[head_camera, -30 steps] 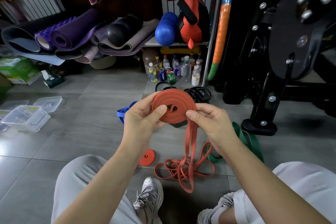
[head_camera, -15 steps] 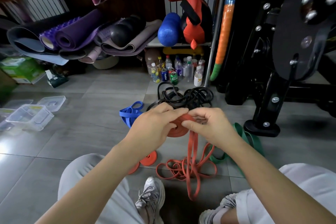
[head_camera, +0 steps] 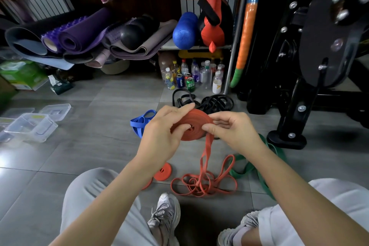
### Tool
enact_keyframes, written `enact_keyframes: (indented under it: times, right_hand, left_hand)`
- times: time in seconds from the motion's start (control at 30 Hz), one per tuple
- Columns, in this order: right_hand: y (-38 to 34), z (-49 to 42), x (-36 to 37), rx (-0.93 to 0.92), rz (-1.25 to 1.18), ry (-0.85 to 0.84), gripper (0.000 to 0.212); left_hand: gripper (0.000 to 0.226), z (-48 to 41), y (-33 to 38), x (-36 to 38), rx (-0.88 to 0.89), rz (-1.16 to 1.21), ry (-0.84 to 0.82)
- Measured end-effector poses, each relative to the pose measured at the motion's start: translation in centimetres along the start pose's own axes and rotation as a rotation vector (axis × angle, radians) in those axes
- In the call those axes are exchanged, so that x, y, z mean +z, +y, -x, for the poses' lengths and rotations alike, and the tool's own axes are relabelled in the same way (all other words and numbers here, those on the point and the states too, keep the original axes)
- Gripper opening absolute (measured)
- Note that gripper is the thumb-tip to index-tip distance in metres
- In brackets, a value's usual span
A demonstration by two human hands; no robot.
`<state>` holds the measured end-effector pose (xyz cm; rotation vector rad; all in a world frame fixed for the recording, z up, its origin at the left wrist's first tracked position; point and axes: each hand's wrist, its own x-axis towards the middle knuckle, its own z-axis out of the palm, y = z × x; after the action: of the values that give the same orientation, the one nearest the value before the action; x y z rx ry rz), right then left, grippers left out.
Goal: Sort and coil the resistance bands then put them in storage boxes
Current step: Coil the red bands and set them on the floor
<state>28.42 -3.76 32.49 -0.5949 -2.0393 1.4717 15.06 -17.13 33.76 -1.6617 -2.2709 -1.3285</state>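
Head view looks down at a person who sits on the grey tiled floor (head_camera: 95,142); both hands are in the centre of the frame, raised above the floor. The left hand (head_camera: 159,136) holds a partly wound coil of flat orange-red rubber resistance band (head_camera: 194,126). Its grip is closed round the coil, with the fingers over the upper edge and the thumb near the hole in the middle. The right hand (head_camera: 233,132) has a narrow grip: thumb and forefinger pinch the band at the right edge of the coil, where the free part leaves it. This free part hangs down into a loose orange-red tangle (head_camera: 201,185) on the floor, lower centre.

One small finished orange-red coil (head_camera: 162,171) lies flat just left of the tangle. A loose blue flat band (head_camera: 139,124) lies behind the left hand, a heap of black bands (head_camera: 216,103) is above the hands, and a wide green band (head_camera: 265,166) lies at the right. Clear plastic storage boxes (head_camera: 30,128) stand at the left edge, well apart from the hands.

I judge that the step in hand is the coiling of the orange-red band, with much length not yet wound. The next move calls for turning the coil while the right hand feeds the strand flat and tight. The tangle may twist or catch, so it should be drawn up slowly.
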Motion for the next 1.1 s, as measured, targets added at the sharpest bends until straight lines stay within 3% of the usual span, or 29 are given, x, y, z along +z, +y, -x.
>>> enact_keyframes:
  times: [0.17,0.3,0.47,0.57,0.67,0.87,1.0,1.1]
  right_hand:
    - [0.3,0.1,0.2,0.011,-0.230,-0.041,0.026]
    - [0.8,0.8,0.2,0.046,-0.295,-0.058,0.021]
    - [1.1,0.9,-0.4,0.091,-0.042,-0.099,0.024]
    - [1.0,0.9,-0.2,0.080,0.123,-0.140,0.027]
    - [0.8,0.8,0.1,0.037,0.218,-0.149,0.028]
    - [0.4,0.7,0.1,0.017,0.214,-0.102,0.030]
    - [0.2,0.2,-1.0,0.035,0.124,-0.066,0.030]
    - [0.3,0.1,-1.3,0.061,0.090,-0.060,0.032]
  left_hand:
    - [0.061,0.2,0.2,0.5,-0.192,0.265,0.077]
    - [0.056,1.3,0.8,1.7,-0.327,0.553,0.127]
    - [0.039,1.2,0.0,1.0,-0.240,0.254,-0.037]
    - [0.037,0.1,0.1,-0.2,-0.107,-0.048,-0.265]
    - [0.022,-0.9,0.4,-0.5,-0.051,-0.240,-0.432]
    - [0.017,-0.8,-0.3,-0.4,-0.156,-0.027,-0.376]
    - [0.034,-0.6,-0.9,-0.7,-0.394,0.246,-0.303]
    - [0.025,-0.3,-1.4,-0.6,-0.441,0.216,-0.317]
